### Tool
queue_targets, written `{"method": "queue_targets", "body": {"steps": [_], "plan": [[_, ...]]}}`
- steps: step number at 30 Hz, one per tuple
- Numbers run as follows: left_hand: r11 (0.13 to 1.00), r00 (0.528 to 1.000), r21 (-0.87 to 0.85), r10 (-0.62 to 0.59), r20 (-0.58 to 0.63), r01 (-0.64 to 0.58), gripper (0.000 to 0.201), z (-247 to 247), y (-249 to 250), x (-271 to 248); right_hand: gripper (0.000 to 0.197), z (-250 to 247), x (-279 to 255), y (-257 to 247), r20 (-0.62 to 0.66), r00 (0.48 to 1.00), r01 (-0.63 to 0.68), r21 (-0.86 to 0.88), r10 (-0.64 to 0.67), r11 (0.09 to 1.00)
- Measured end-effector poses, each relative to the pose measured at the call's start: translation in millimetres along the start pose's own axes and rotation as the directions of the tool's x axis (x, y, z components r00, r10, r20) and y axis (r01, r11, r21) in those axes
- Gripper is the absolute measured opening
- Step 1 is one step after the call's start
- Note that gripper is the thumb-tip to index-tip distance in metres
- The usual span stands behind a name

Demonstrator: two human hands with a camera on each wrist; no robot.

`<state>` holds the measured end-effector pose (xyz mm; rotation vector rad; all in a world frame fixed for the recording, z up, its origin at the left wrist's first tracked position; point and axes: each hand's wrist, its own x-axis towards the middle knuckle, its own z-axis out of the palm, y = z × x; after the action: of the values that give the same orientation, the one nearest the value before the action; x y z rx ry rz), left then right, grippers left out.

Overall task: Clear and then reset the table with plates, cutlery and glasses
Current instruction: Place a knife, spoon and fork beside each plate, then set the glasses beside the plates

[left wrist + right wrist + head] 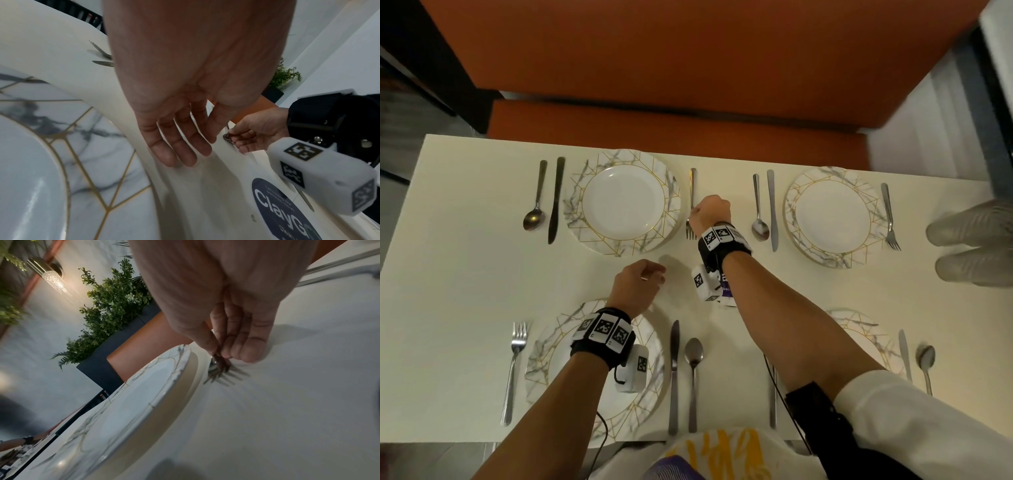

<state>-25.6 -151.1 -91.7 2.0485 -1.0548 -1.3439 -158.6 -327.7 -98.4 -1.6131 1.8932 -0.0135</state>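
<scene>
Four marbled plates with cutlery beside them lie on the white table (465, 267). My right hand (697, 214) pinches the neck of a fork (692, 185) that lies just right of the far left plate (621, 202). In the right wrist view my thumb and fingertips (242, 352) close on the fork (223, 375), whose tines rest on the table beside the plate's rim (174, 369). My left hand (655, 274) hovers over the table's middle, fingers (180, 146) relaxed and holding nothing. The left wrist view also shows the right hand (257, 133) on the fork (228, 140).
A spoon (536, 198) and knife (555, 202) lie left of the far left plate. The far right plate (832, 216), near left plate (544, 359) and near right plate (866, 329) each have cutlery beside them. Two clear glasses (969, 222) stand at the right edge. An orange bench (688, 68) runs behind.
</scene>
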Motion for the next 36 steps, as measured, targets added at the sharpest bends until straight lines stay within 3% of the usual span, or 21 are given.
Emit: {"method": "queue_targets", "body": {"steps": [7,17,21,28,36], "plan": [[1.0,1.0,0.019,0.009,0.006,-0.009,0.018,-1.9,5.0,-2.6,0.017,-7.6,-11.3,6.4,-0.002,0.999,0.037,0.103,-0.037,0.994],[0.991,0.992,0.054,0.122,0.044,-0.124,0.017,16.4,45.1,-7.8,0.022,-33.1,-56.0,72.7,-0.055,0.965,0.262,0.255,-0.256,0.931],[0.973,0.971,0.066,0.215,0.1,-0.222,0.017,57.0,82.8,-15.1,0.02,-67.2,-83.6,129.0,-0.176,0.95,0.3,0.271,-0.259,0.915],[0.916,0.898,0.089,0.359,0.255,-0.391,0.018,163.3,179.5,-44.2,0.018,-152.3,-116.8,253.6,-0.382,0.92,0.238,0.371,-0.086,0.898],[0.764,0.763,0.178,0.533,0.366,-0.62,0.016,313.2,297.6,-75.4,0.021,-273.1,-122.3,394.3,-0.57,0.821,0.222,0.304,-0.009,0.926]]}}
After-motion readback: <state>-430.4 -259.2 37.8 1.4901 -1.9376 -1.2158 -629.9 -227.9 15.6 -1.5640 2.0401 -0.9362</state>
